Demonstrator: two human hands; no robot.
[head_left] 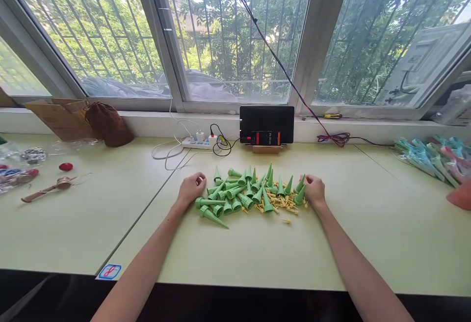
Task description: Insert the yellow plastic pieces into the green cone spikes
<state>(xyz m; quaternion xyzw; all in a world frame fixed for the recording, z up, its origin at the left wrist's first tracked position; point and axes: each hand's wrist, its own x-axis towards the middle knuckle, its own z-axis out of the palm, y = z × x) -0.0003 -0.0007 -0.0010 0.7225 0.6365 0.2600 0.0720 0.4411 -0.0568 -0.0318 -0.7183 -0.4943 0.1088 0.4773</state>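
Observation:
A pile of green plastic cone-shaped spikes (235, 192) with ribbed, hollow bases lies on the pale table in front of me; some stand upright, others lie on their sides. Many small yellow plastic pegs (283, 201) are heaped at the pile's right side, and a loose peg (286, 221) lies nearer to me. My left hand (191, 188) rests at the pile's left edge, fingers curled in, with nothing visible in them. On the other side, my right hand (315, 189) is also curled, close beside two upright green spikes (300, 192). Whether it touches them is hard to see.
A black tablet (267, 120) and a phone (265, 138) stand behind the pile. A power strip (198, 142) with cables is left of them. A wooden toy (49, 189), red ball (65, 167) and brown pouch (109, 124) lie left; bagged bluish items (427, 157) lie right.

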